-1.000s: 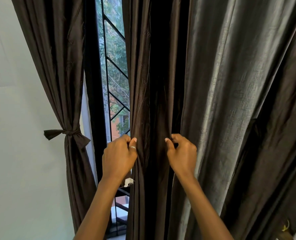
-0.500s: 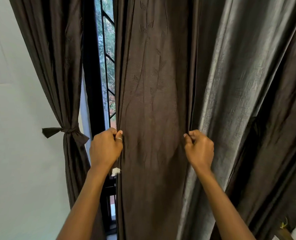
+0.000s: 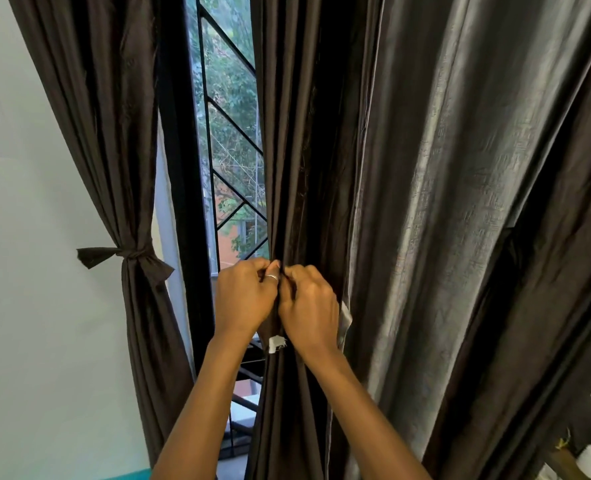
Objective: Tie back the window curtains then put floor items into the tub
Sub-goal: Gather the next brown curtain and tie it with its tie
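Nearest, both forearms rose from the bottom edge and met at the middle. The left hand [image 3: 244,296], with a plain silver ring [image 3: 272,277] on one finger, and the right hand [image 3: 309,303] sat knuckle to knuckle. Each had its fingers curled round the near edge of the dark brown fabric curtain panel [image 3: 297,168], pinching it into a tight bunch. Half a second earlier the hands were well apart with this panel stretched flat between them; now the cloth stood in narrow vertical folds and the window gap was wider. A small white tag [image 3: 276,342] hung just below the hands. To the right, the grey-sheened curtain length [image 3: 460,202] hung loose. Further left, the matching brown curtain [image 3: 133,253] was already knotted back beside the white wall [image 3: 27,306]. Beyond it showed the black diagonal window grille [image 3: 231,133]. Judgement: gathering nearly done, tie not yet made; no tub in view.
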A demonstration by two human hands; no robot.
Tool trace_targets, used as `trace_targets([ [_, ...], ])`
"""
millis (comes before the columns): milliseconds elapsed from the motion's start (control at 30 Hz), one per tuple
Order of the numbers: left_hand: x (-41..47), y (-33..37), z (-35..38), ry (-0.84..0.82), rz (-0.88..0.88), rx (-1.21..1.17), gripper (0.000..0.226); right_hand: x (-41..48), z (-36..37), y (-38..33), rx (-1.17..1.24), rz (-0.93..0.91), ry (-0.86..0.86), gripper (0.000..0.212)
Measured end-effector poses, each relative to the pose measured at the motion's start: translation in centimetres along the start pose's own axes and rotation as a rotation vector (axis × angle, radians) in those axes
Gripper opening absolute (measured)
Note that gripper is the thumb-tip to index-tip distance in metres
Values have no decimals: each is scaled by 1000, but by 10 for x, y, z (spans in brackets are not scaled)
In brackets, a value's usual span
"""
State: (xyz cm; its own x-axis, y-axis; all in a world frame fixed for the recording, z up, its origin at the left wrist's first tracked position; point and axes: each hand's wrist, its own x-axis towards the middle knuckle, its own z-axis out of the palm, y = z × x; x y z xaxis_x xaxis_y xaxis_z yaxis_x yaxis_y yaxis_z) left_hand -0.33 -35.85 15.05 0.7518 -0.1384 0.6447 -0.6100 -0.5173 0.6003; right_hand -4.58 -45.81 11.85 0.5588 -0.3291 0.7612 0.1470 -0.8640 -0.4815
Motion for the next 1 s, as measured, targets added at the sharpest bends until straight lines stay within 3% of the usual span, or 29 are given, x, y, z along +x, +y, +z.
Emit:
trace_targets([
  [367,4,-13,-12,-103,40,-106,37,-7,7,-10,-4,-9,19,14],
  [567,12,-1,-12,-136,8,18,69,-8,9,-8,-15,9,-3,21],
  [900,16,-1,-5,-89,-4,50,43,-8,7,2,-9,-23,-34,13],
  [1000,18,-7,-6,-85,42,87,44,-8,-4,8,70,-30,-144,30],
])
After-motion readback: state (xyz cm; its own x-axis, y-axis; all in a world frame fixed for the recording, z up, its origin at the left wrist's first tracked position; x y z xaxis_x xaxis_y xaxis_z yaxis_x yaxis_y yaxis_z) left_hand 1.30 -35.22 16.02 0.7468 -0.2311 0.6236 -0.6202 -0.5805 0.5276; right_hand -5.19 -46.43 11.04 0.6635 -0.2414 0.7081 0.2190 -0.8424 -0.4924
